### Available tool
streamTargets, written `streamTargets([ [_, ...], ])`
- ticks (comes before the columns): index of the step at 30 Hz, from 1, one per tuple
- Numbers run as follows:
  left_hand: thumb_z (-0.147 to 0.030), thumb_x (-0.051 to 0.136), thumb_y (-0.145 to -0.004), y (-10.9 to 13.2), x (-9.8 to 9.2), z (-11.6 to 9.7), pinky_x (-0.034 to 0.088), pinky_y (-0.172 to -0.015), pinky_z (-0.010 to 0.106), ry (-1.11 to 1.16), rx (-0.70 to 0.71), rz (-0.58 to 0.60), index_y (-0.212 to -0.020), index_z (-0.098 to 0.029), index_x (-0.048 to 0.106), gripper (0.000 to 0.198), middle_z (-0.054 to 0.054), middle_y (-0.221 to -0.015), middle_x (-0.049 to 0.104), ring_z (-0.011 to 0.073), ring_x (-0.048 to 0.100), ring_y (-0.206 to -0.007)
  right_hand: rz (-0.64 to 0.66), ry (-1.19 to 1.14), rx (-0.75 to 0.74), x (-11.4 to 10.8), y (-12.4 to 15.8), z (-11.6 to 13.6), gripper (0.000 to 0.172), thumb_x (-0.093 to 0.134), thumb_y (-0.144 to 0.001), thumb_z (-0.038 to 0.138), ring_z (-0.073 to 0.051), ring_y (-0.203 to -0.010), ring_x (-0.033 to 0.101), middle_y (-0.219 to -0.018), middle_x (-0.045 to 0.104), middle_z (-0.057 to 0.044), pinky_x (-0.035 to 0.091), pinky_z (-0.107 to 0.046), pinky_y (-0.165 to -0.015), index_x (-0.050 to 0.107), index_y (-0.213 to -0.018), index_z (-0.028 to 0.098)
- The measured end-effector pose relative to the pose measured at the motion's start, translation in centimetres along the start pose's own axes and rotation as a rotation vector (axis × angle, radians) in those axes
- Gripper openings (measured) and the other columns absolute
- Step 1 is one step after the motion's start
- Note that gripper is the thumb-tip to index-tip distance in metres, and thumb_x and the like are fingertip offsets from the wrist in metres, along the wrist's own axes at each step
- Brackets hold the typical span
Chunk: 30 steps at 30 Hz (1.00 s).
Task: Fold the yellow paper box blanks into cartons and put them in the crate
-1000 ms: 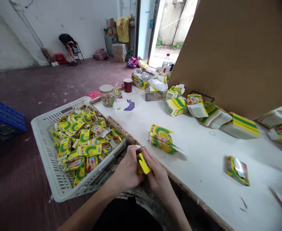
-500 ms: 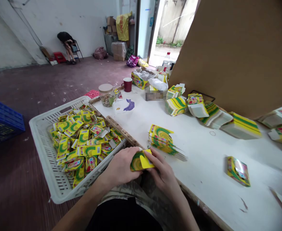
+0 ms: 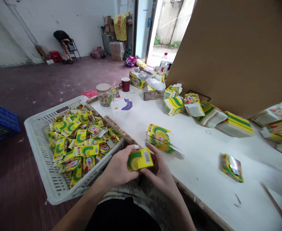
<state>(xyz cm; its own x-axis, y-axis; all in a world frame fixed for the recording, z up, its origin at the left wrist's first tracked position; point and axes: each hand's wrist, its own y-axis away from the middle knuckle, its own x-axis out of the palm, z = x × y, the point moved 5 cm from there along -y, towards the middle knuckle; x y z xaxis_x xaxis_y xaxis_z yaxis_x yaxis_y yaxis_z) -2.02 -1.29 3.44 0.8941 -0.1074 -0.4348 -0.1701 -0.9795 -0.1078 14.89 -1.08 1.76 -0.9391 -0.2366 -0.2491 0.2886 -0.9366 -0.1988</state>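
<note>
A small yellow and green carton (image 3: 133, 161) is between my hands over the table's front edge, its barcoded end flap lying folded over. My left hand (image 3: 119, 165) is closed around the carton's left side, a white wrap on one fingertip. At the right end, my right hand (image 3: 161, 170) curves around the carton, thumb along the lower edge and forefinger at the upper corner. Just beyond my hands lies a fanned stack of flat cartons (image 3: 158, 136) on the white table (image 3: 191, 170). Left of me, a white plastic basket (image 3: 38, 160) holds a heap of filled-looking cartons.
One carton (image 3: 232, 167) lies alone at the right. Bundled flat cartons (image 3: 236, 123) line the back by a large brown board (image 3: 227, 57). A lidded jar (image 3: 104, 95) and a red mug (image 3: 125, 84) stand far left. A person (image 3: 64, 43) sits by the wall.
The carton's yellow end flap has folded over, so its barcode now shows. My right thumb has dropped to the lower edge and the fingers have spread. The view has shifted slightly.
</note>
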Motion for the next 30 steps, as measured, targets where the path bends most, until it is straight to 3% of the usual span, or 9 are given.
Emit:
streamTargets([
  [4, -0.038, 0.073, -0.071, 0.1, -4.5, 4.1, 0.046, -0.092, 0.033, 0.6, -0.267, -0.724, -0.111, -0.028, 0.049, 0.048, 0.001, -0.106, 0.064, 0.0193, 0.061, -0.102, -0.366, 0.374, -0.025, -4.4, -2.1, -0.9, 0.042, 0.061, -0.086, 0.033, -0.027, -0.108, 0.058, -0.119, 0.06, -0.013, 0.048, -0.046, -0.093, 0.054, -0.125, 0.021],
  [6, -0.046, 0.062, -0.08, -0.1, -5.4, 5.7, 0.041, -0.1, 0.034, 0.719, -0.346, -0.872, -0.104, -0.027, 0.048, 0.034, 0.002, -0.109, 0.061, 0.018, 0.055, -0.113, -0.5, 0.643, 0.0, -6.6, -3.3, -1.7, 0.039, 0.056, -0.087, 0.032, -0.029, -0.103, 0.056, -0.112, 0.062, -0.015, 0.047, -0.048, -0.09, 0.056, -0.123, 0.016],
  [9, -0.042, 0.063, -0.081, -0.3, -4.6, 6.8, 0.039, -0.103, 0.037, 0.78, -0.402, -0.823, -0.095, -0.026, 0.047, 0.027, 0.003, -0.112, 0.059, 0.018, 0.051, -0.12, -0.437, 0.859, 0.041, -7.7, -5.0, -3.3, 0.039, 0.054, -0.085, 0.024, -0.031, -0.095, 0.055, -0.103, 0.065, -0.016, 0.045, -0.051, -0.088, 0.057, -0.122, 0.013],
  [12, -0.035, 0.072, -0.076, 0.3, -2.5, 6.7, 0.042, -0.098, 0.035, 0.82, -0.412, -0.745, -0.102, -0.026, 0.049, 0.036, 0.004, -0.117, 0.059, 0.0184, 0.053, -0.117, -0.406, 0.867, 0.039, -7.7, -5.5, -3.8, 0.037, 0.056, -0.081, 0.02, -0.03, -0.089, 0.054, -0.095, 0.067, -0.013, 0.045, -0.049, -0.085, 0.059, -0.118, 0.015],
  [15, -0.038, 0.069, -0.08, 0.6, -0.1, 6.0, 0.045, -0.093, 0.034, 0.791, -0.381, -0.543, -0.113, -0.023, 0.05, 0.041, 0.008, -0.119, 0.06, 0.0196, 0.056, -0.112, -0.47, 0.848, 0.041, -7.5, -4.9, -2.9, 0.04, 0.059, -0.079, 0.021, -0.03, -0.09, 0.055, -0.093, 0.065, -0.012, 0.045, -0.047, -0.083, 0.054, -0.118, 0.014],
  [19, -0.047, 0.075, -0.073, 0.2, 2.6, 4.5, 0.048, -0.09, 0.039, 0.809, -0.26, -0.226, -0.124, -0.02, 0.048, 0.064, 0.013, -0.119, 0.061, 0.026, 0.058, -0.11, -0.562, 0.495, 0.099, -6.5, -3.0, -1.4, 0.041, 0.065, -0.079, 0.031, -0.023, -0.073, 0.059, -0.083, 0.061, -0.003, 0.047, -0.036, -0.065, 0.046, -0.114, 0.021],
  [22, -0.05, 0.079, -0.066, -0.3, 4.0, 2.5, 0.046, -0.094, 0.041, 0.92, -0.131, -0.07, -0.123, -0.02, 0.052, 0.07, 0.013, -0.122, 0.06, 0.0296, 0.056, -0.114, -0.261, 0.08, 0.136, -2.5, -1.8, -0.7, 0.038, 0.07, -0.076, 0.03, -0.017, -0.063, 0.057, -0.074, 0.056, 0.002, 0.047, -0.031, -0.059, 0.045, -0.105, 0.023],
  [25, -0.055, 0.065, -0.077, -0.7, 4.4, 0.8, 0.047, -0.091, 0.038, 1.074, -0.133, -0.145, -0.103, -0.018, 0.063, 0.045, 0.009, -0.101, 0.066, 0.0264, 0.06, -0.102, -0.017, -0.296, 0.211, 1.8, -0.2, 0.2, 0.032, 0.069, -0.078, 0.029, -0.015, -0.064, 0.054, -0.074, 0.055, 0.003, 0.046, -0.027, -0.058, 0.046, -0.098, 0.024],
  [30, -0.06, 0.049, -0.084, -0.4, 2.9, 0.5, 0.048, -0.08, 0.031, 1.067, -0.097, -0.555, -0.074, -0.02, 0.056, 0.042, 0.002, -0.072, 0.056, 0.0183, 0.057, -0.076, -0.026, -0.448, 0.2, 4.6, 0.6, 0.7, 0.032, 0.076, -0.072, 0.033, -0.013, -0.073, 0.049, -0.082, 0.053, 0.003, 0.042, -0.025, -0.065, 0.051, -0.09, 0.023],
])
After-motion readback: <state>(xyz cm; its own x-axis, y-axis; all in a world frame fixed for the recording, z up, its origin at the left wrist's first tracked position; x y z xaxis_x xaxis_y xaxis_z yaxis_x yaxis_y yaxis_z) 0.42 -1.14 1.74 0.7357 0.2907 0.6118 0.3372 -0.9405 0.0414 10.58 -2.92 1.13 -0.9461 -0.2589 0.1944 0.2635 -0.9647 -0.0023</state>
